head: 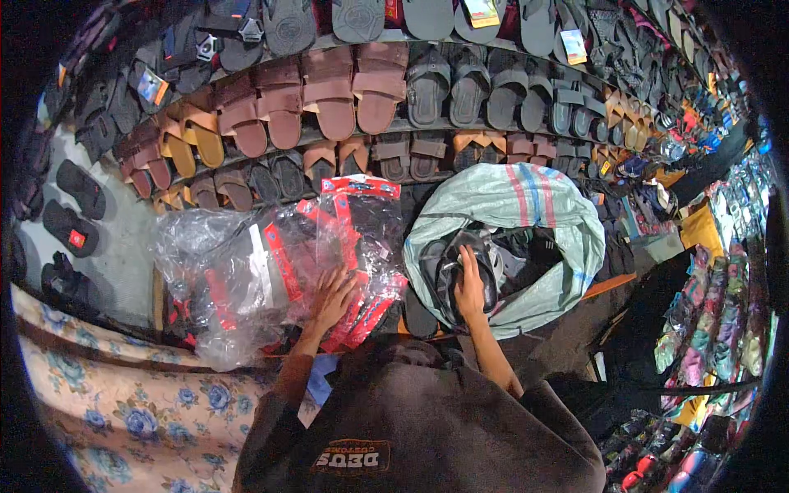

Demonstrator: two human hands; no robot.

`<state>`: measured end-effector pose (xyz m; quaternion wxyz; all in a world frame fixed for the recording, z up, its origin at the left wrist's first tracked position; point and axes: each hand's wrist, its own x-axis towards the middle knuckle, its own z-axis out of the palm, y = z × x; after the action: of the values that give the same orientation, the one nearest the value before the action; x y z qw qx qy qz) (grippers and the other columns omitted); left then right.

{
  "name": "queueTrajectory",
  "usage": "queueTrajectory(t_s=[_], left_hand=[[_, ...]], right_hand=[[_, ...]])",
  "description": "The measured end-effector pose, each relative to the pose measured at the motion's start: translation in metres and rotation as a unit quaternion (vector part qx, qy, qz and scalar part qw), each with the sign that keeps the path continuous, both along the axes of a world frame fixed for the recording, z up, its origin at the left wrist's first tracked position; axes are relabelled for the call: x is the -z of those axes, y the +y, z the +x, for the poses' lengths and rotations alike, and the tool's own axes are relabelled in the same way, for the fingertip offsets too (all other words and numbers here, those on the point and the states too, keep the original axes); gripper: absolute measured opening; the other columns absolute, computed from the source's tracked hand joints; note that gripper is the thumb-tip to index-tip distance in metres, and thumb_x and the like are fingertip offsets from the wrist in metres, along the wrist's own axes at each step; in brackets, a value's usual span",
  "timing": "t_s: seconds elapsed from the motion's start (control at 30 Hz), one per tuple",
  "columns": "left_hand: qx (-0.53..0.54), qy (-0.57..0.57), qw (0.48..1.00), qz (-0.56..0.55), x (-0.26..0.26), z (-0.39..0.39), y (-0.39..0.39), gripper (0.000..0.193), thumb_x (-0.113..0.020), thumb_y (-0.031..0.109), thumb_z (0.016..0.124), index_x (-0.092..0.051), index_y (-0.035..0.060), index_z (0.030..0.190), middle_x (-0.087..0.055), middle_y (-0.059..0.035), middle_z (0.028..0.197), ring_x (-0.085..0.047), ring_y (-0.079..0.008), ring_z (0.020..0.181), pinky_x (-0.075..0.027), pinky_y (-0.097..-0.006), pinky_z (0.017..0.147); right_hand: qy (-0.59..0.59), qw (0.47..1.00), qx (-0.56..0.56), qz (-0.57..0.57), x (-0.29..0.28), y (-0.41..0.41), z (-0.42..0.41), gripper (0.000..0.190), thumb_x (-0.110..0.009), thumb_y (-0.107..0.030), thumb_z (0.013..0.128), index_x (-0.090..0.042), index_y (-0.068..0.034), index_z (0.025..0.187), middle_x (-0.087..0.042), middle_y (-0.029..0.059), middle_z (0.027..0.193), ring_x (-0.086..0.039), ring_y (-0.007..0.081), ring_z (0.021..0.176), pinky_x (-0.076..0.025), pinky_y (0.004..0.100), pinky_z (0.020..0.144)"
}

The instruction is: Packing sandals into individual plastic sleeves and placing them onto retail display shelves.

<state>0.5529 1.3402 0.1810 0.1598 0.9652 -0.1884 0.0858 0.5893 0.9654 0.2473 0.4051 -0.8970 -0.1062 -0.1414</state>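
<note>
My left hand (333,297) lies on a pile of clear plastic bags (237,277), its fingers spread. Red header strips (360,187) with printing run across several of these bags. Inside the mouth of a pale green woven sack (493,194), my right hand (470,289) rests along a piece of shiny black footwear (490,280), fingers pointing away from me. Whether those fingers grip it or only press on it cannot be told. Other dark items (542,252) show deeper in the sack, partly hidden by its rolled rim.
Beyond the pile and sack rise tiered racks of brown sandals (330,101) and black sandals (428,86). Black slippers (71,225) sit on a grey surface at left. Flowered cloth (142,413) covers the near left. Plastic-wrapped goods (721,308) fill the right side.
</note>
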Motion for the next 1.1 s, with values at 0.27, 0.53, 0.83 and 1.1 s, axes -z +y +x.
queueTrajectory(t_s=[0.27, 0.53, 0.83, 1.1], left_hand=[[-0.034, -0.094, 0.993, -0.065, -0.044, 0.003, -0.037, 0.033, -0.057, 0.022, 0.101, -0.066, 0.0115, 0.130, -0.069, -0.0111, 0.128, -0.064, -0.0306, 0.118, -0.044, -0.0511, 0.108], [-0.119, -0.046, 0.978, -0.164, -0.075, 0.011, -0.058, 0.027, -0.061, 0.028, 0.100, -0.076, 0.0121, 0.116, -0.076, -0.0116, 0.095, -0.072, -0.0310, 0.086, -0.055, -0.0426, 0.082], [-0.113, -0.056, 0.971, -0.205, -0.096, -0.023, -0.063, 0.029, -0.065, 0.025, 0.096, -0.076, 0.0101, 0.118, -0.076, -0.0133, 0.109, -0.071, -0.0325, 0.102, -0.055, -0.0422, 0.090], [-0.093, -0.070, 0.975, -0.188, -0.115, -0.054, -0.062, 0.031, -0.062, 0.015, 0.096, -0.073, 0.0112, 0.125, -0.071, -0.0090, 0.127, -0.064, -0.0304, 0.121, -0.048, -0.0416, 0.105]], right_hand=[[-0.165, 0.981, -0.015, 0.101, -0.046, 0.003, -0.033, 0.063, -0.056, 0.014, 0.092, -0.041, -0.001, 0.151, -0.049, 0.0235, 0.153, -0.050, 0.0385, 0.141, -0.039, 0.0434, 0.116], [-0.093, 0.951, -0.277, 0.099, -0.071, 0.033, -0.077, 0.065, -0.062, 0.011, 0.091, -0.043, -0.011, 0.149, -0.047, 0.0240, 0.155, -0.053, 0.0418, 0.137, -0.048, 0.0438, 0.110], [-0.082, 0.939, -0.331, 0.036, -0.064, 0.044, -0.086, 0.052, -0.061, 0.007, 0.091, -0.049, -0.004, 0.140, -0.045, 0.0183, 0.157, -0.066, 0.0432, 0.116, -0.061, 0.0452, 0.089], [-0.059, 0.959, -0.278, -0.004, -0.052, 0.051, -0.081, 0.060, -0.058, 0.007, 0.091, -0.041, -0.006, 0.147, -0.036, 0.0190, 0.162, -0.066, 0.0446, 0.112, -0.061, 0.0486, 0.086]])
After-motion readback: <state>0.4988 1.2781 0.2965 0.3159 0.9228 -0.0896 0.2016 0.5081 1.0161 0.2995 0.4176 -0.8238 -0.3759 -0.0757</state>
